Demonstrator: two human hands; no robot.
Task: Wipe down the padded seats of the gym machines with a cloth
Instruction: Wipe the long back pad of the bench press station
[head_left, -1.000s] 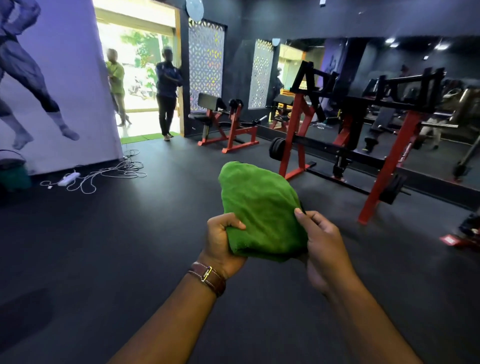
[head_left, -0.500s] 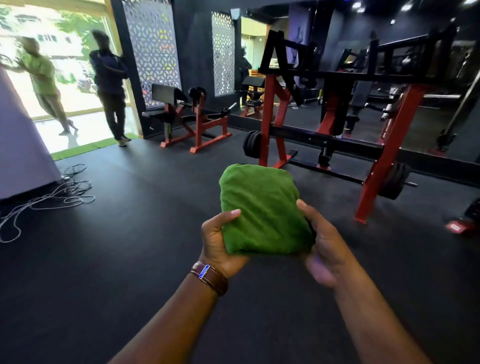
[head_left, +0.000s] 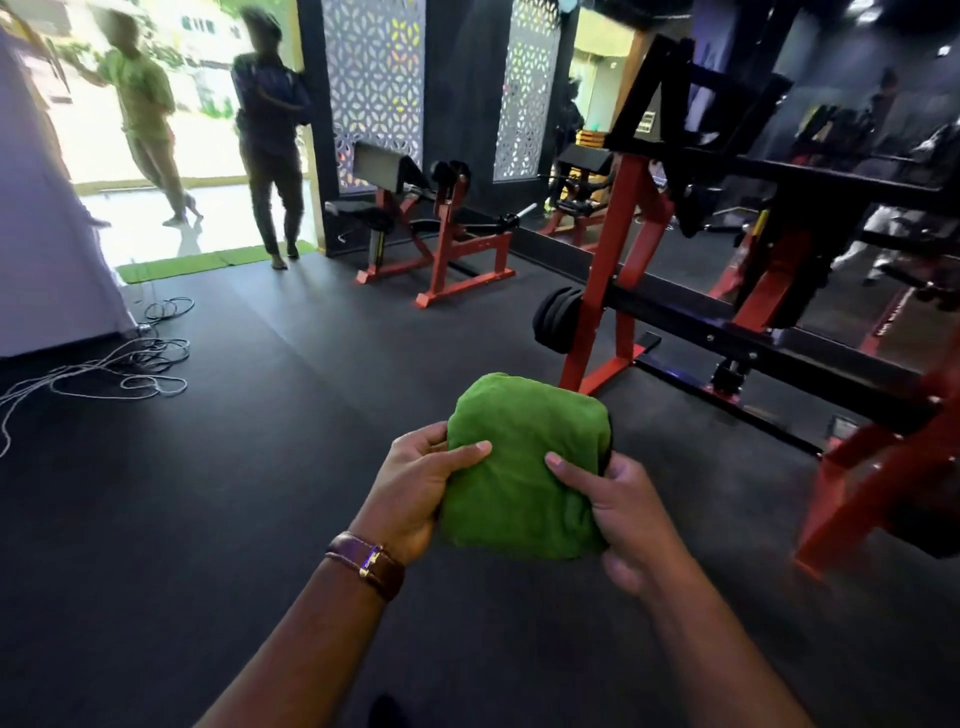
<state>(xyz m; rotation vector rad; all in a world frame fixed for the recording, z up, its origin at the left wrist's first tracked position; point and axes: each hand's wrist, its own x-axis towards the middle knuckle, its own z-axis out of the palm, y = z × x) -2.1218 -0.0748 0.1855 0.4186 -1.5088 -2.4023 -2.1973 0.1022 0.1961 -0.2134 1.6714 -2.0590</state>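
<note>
Both hands are up in front of me in the head view, clamped on a folded green cloth (head_left: 524, 478) held between them above the dark rubber floor (head_left: 260, 519). Left hand (head_left: 421, 491) grips its left edge, thumb laid across the top face, a brown leather wrist strap (head_left: 366, 564) just behind. Right hand (head_left: 618, 512) pinches the right edge, thumb on top, fingers curled underneath; a thin dark strip shows at that edge, possibly a second layer, I cannot tell. Ahead and to the right stands a red plate-loaded machine (head_left: 608, 291). Further back sits a red preacher curl bench (head_left: 431, 228) with a black pad. Loose cables (head_left: 130, 364) lie left, near two blurred people at the doorway (head_left: 171, 130).
</note>
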